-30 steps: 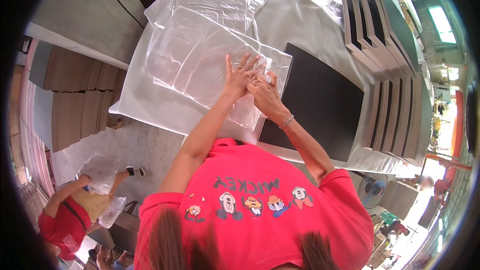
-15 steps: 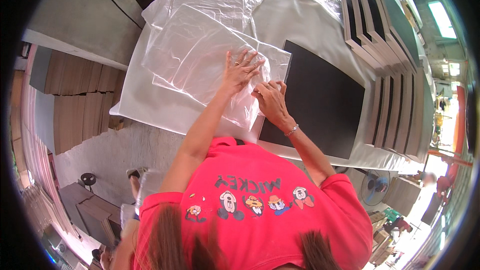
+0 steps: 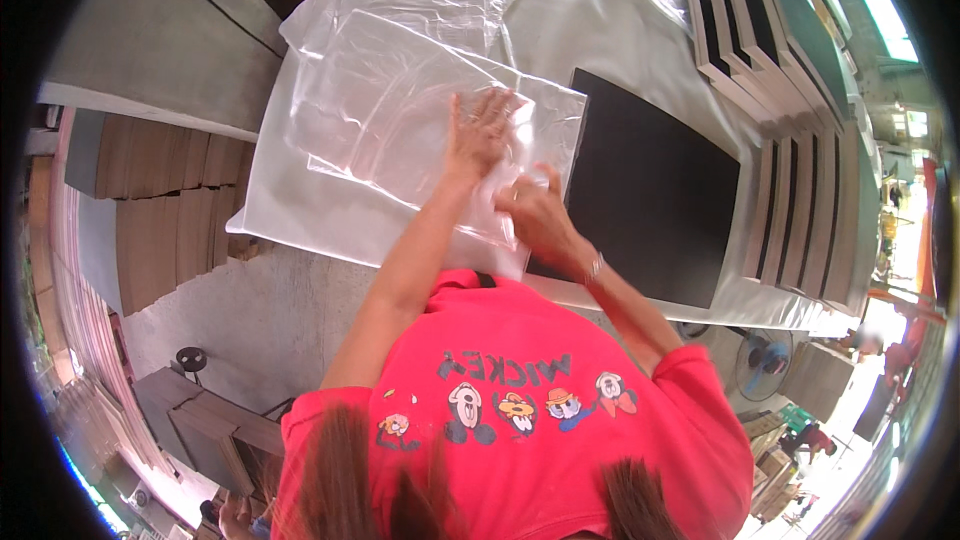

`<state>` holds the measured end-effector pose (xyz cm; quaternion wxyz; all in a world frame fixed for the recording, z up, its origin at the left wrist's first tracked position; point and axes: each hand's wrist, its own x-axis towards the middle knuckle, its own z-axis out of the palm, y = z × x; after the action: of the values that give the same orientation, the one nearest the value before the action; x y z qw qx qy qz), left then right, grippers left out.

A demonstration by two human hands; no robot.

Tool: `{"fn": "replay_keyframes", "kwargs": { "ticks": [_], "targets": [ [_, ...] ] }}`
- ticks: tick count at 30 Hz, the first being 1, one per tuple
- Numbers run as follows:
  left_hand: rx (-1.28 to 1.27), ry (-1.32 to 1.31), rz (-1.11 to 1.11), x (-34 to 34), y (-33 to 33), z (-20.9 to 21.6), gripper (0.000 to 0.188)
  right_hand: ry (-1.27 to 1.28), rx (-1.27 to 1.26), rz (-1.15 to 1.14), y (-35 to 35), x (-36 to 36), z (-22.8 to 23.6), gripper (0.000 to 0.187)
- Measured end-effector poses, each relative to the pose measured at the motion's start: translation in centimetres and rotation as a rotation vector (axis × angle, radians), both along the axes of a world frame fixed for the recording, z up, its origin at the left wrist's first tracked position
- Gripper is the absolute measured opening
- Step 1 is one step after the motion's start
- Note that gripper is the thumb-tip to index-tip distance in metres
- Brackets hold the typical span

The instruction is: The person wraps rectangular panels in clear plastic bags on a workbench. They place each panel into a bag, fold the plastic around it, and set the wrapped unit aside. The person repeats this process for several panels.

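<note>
Clear plastic (image 3: 375, 105) is pressed by the spread left hand (image 3: 478, 132); the right hand (image 3: 540, 215) is curled, its hold too blurred. Boards (image 3: 822, 215) are stacked past a black sheet (image 3: 645, 190).

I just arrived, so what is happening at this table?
A person in a red shirt handles clear plastic sheets. The left hand rests on them; the right hand is near their right edge, its grip too blurred to tell. A black panel lies to the right, stacked panels beyond it.
</note>
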<state>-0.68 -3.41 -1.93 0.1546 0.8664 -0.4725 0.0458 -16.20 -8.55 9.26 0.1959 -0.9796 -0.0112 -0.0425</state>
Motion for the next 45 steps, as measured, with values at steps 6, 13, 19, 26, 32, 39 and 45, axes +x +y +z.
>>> {"fn": "replay_keyframes", "kwargs": {
  "ticks": [6, 13, 19, 26, 32, 39, 45],
  "targets": [
    [-0.117, 0.126, -0.093, 1.4, -0.3, 0.9, 0.042, 0.047, 0.433, -0.298, -6.0, -8.2, -0.6, 0.012],
    [-0.110, 0.361, -0.144, -0.2, 0.1, 2.6, 0.059, -0.281, 0.638, -0.842, -6.2, -10.9, -5.1, 0.023],
    [-0.178, 0.355, -0.302, -7.3, -0.8, 6.0, 0.071, -0.331, 0.188, -1.109, -4.3, -10.3, -6.2, 0.034],
    [-0.429, 0.482, -0.358, -7.9, -2.4, 2.0, 0.013, -0.237, 0.261, -1.467, -11.9, -17.9, -5.0, 0.030],
    [-0.587, 0.873, -0.360, -8.0, -1.1, 5.1, 0.011, -0.330, 0.504, -1.017, -8.6, -13.4, 1.2, 0.022],
    [-0.641, 0.928, -0.433, -7.2, 0.7, 7.0, 0.016, -0.240, 0.625, -0.765, -9.0, -2.8, -9.5, 0.038],
    [-0.680, 0.578, 0.092, -1.0, 4.6, 7.1, 0.051, -0.105, 0.573, -0.853, -11.3, -2.6, -17.7, 0.084]
  ]
}}
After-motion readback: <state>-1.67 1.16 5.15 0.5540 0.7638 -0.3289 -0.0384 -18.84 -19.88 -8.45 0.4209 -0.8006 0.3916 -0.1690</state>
